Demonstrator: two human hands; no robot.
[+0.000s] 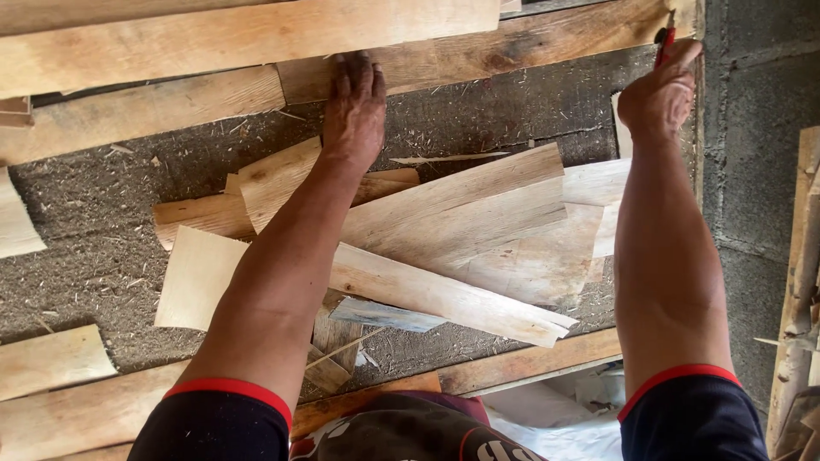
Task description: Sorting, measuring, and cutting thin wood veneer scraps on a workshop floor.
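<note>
My left hand [354, 107] lies flat, fingers together, on the near edge of a long wooden plank [478, 53] that runs across the top of the view. My right hand [659, 92] is closed around a thin red tool [665, 43], perhaps a pencil, whose tip touches the plank's right end. A second, paler plank [213, 38] lies over the first at the upper left. Both forearms reach forward from black sleeves with red cuffs.
Several thin wood offcuts [461, 222] lie piled on the sawdust-covered floor [77, 230] under my arms. Another board [521, 363] runs along the bottom. A grey block wall [760, 128] stands at the right, with rough timber [799, 341] leaning against it.
</note>
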